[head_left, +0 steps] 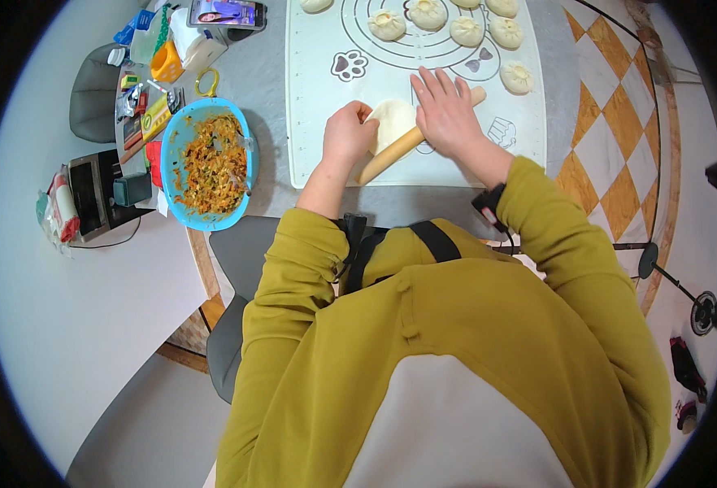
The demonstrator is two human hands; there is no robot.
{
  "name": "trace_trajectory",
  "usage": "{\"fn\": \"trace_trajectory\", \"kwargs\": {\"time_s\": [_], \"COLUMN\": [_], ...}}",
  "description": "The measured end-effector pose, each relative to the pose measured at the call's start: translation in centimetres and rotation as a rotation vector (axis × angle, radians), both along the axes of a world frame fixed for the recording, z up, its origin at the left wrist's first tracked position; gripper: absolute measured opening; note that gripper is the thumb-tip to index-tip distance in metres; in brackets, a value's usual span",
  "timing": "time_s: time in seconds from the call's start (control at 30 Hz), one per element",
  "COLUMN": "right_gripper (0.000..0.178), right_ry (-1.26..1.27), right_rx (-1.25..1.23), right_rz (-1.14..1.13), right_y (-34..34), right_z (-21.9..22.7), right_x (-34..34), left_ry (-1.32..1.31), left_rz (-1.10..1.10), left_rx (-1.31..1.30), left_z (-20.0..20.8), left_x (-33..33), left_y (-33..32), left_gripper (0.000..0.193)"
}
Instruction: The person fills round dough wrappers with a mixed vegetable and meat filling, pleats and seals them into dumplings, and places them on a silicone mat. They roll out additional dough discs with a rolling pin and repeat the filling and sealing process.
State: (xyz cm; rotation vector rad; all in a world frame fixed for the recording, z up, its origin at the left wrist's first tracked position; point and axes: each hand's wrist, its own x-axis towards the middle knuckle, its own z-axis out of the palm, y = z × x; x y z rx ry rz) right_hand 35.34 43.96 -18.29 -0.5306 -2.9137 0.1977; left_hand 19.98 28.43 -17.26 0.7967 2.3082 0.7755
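Observation:
A flattened round of dough (392, 122) lies on a white printed baking mat (318, 154) in front of me. Thumb and fingers of my left hand (349, 132) pinch the left edge of this dough. A wooden rolling pin (403, 149) slants across the dough's lower right side. My right hand (449, 114) lies flat over the pin's right part, fingers stretched out and pointing away from me. Several pleated buns (467, 31) sit on the far part of the mat, one (517, 77) nearer at the right.
To the left, a blue bowl (250, 167) holds chopped orange-brown filling with a utensil at its rim. Beyond it are yellow scissors (207, 82), an orange cup (167, 62) and a propped phone (227, 14). Grey chairs (96, 93) stand around the table's left side.

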Motion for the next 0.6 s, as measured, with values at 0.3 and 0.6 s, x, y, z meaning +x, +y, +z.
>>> {"fn": "trace_trajectory", "kwargs": {"time_s": [0.3,0.6], "right_gripper": [0.047,0.051], "right_ry": [0.189,0.027], "right_rx": [-0.061,-0.137], "right_rz": [-0.033,0.075], "right_y": [1.3,-0.4], "right_z": [-0.9,0.5], "right_x": [-5.6,7.5], "left_ry": [0.004,-0.447], "left_rz": [-0.175,0.229], "left_rx": [-0.132,0.058], "left_z": [-0.2,-0.7], "left_x": [-1.5,0.3], "left_y": [3.6,0.4], "left_gripper": [0.032,0.022]}}
